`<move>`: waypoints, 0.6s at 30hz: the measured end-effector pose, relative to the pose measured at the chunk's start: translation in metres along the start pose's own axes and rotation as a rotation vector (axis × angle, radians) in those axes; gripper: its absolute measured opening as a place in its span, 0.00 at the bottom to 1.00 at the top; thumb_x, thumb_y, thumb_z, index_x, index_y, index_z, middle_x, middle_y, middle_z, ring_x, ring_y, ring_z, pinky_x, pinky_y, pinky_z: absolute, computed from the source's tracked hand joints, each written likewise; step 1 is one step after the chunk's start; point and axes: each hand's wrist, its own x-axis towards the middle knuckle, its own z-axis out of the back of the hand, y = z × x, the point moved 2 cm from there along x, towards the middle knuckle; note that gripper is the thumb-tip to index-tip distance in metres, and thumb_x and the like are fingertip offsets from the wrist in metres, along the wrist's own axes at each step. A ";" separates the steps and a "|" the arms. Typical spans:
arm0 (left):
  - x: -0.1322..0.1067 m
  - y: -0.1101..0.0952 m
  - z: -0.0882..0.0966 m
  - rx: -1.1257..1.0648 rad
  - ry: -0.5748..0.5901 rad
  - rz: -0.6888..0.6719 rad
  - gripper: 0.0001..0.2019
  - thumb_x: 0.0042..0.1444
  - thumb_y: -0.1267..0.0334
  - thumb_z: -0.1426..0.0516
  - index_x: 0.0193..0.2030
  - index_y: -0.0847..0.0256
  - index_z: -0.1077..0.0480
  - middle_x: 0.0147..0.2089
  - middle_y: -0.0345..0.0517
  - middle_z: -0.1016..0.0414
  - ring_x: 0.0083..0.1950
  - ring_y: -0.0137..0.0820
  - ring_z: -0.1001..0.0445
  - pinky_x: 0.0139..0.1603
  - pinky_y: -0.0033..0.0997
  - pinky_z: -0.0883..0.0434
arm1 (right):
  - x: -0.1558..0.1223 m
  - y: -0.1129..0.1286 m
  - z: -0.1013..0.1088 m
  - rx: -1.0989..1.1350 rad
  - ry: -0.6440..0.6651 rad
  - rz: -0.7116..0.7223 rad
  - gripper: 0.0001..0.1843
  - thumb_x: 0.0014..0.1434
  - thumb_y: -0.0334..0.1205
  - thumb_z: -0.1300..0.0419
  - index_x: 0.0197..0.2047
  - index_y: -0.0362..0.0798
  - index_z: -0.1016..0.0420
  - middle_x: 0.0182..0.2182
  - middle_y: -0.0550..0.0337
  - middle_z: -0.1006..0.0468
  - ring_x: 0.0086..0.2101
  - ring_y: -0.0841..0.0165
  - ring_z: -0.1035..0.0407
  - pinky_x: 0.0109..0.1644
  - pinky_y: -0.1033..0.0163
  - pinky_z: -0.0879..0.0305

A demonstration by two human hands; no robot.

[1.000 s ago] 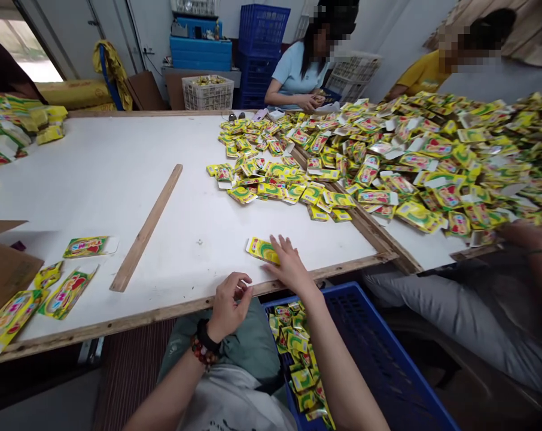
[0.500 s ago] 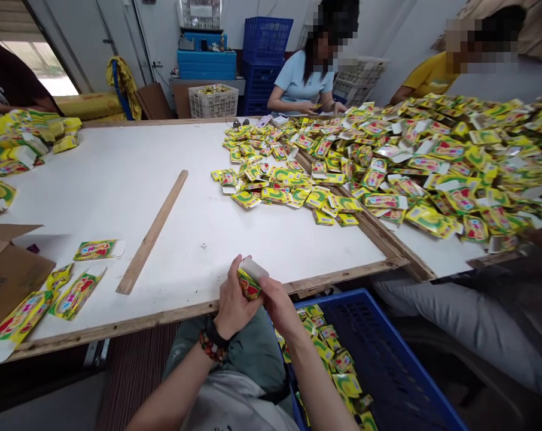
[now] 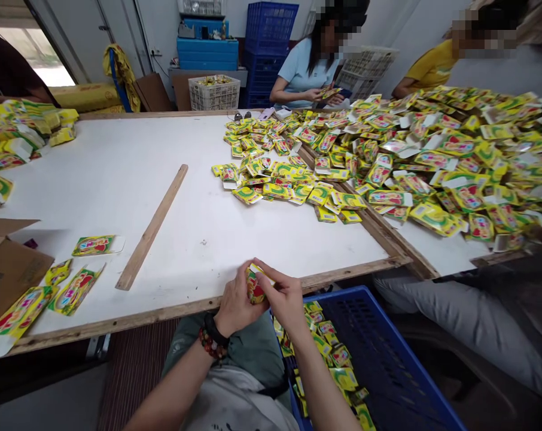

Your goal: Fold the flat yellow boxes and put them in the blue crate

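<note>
Over the table's front edge, a small yellow and green printed carton (image 3: pixel 255 290) is between my two hands. My left hand (image 3: pixel 237 304) is wrapped round its left side and wears a beaded bracelet and a dark band at the wrist. My right hand (image 3: pixel 285 296) has its thumb and fingers at the carton's top end, where a bit of white flap shows. The carton's lower part is hidden by my fingers. Below my right forearm, a blue plastic crate (image 3: pixel 399 341) holds many similar cartons (image 3: pixel 343 378).
A large heap of cartons (image 3: pixel 450 155) covers the right of the white table (image 3: pixel 208 233). A wooden strip (image 3: pixel 154 227) lies on it. At left are flat cartons (image 3: pixel 76 290), a cardboard box (image 3: pixel 13 272) and another pile (image 3: pixel 22 131). Co-workers (image 3: pixel 304 69) sit behind and beside.
My right hand has moved up over the carton's top, and the white flap that stood out is now folded down or covered. The co-worker in light blue has raised cartons in their hands.
</note>
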 end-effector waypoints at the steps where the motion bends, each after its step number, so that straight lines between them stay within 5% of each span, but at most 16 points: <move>1: 0.001 0.000 0.000 0.028 0.013 0.028 0.36 0.48 0.61 0.38 0.61 0.58 0.52 0.51 0.53 0.27 0.43 0.39 0.24 0.41 0.39 0.28 | 0.003 -0.001 0.000 0.048 0.013 -0.035 0.18 0.55 0.42 0.40 0.48 0.46 0.20 0.37 0.58 0.16 0.25 0.68 0.26 0.29 0.63 0.28; 4: 0.002 0.002 0.001 0.070 0.010 0.073 0.33 0.46 0.61 0.38 0.57 0.58 0.47 0.41 0.46 0.25 0.37 0.39 0.24 0.36 0.37 0.28 | 0.006 -0.002 0.000 0.147 0.098 -0.065 0.17 0.55 0.42 0.40 0.46 0.46 0.19 0.38 0.57 0.16 0.35 0.62 0.22 0.39 0.58 0.26; 8: 0.002 0.002 0.003 0.048 -0.024 0.034 0.31 0.46 0.63 0.39 0.56 0.58 0.46 0.46 0.49 0.26 0.42 0.41 0.24 0.41 0.39 0.28 | -0.001 -0.001 -0.004 -0.034 0.196 0.093 0.19 0.59 0.42 0.41 0.53 0.48 0.24 0.48 0.54 0.20 0.43 0.59 0.24 0.48 0.54 0.28; 13: -0.003 -0.001 0.004 -0.026 0.000 -0.002 0.26 0.49 0.66 0.43 0.56 0.58 0.44 0.48 0.50 0.29 0.45 0.39 0.26 0.46 0.41 0.29 | -0.017 0.004 -0.014 -0.287 0.165 0.382 0.21 0.64 0.36 0.49 0.58 0.49 0.29 0.38 0.52 0.17 0.34 0.64 0.22 0.40 0.59 0.26; 16: -0.003 -0.007 0.008 -0.094 0.144 -0.060 0.32 0.44 0.59 0.36 0.56 0.57 0.42 0.51 0.51 0.30 0.49 0.42 0.28 0.48 0.41 0.29 | -0.032 0.005 0.015 -0.444 0.105 0.405 0.21 0.65 0.38 0.52 0.56 0.48 0.26 0.36 0.50 0.17 0.31 0.63 0.22 0.35 0.62 0.26; 18: 0.000 -0.015 0.014 -0.182 0.212 -0.052 0.32 0.45 0.52 0.35 0.55 0.56 0.38 0.54 0.52 0.32 0.52 0.43 0.31 0.48 0.40 0.30 | -0.043 -0.004 0.057 -0.616 0.007 0.247 0.21 0.64 0.41 0.52 0.51 0.49 0.22 0.36 0.49 0.16 0.32 0.62 0.21 0.33 0.64 0.26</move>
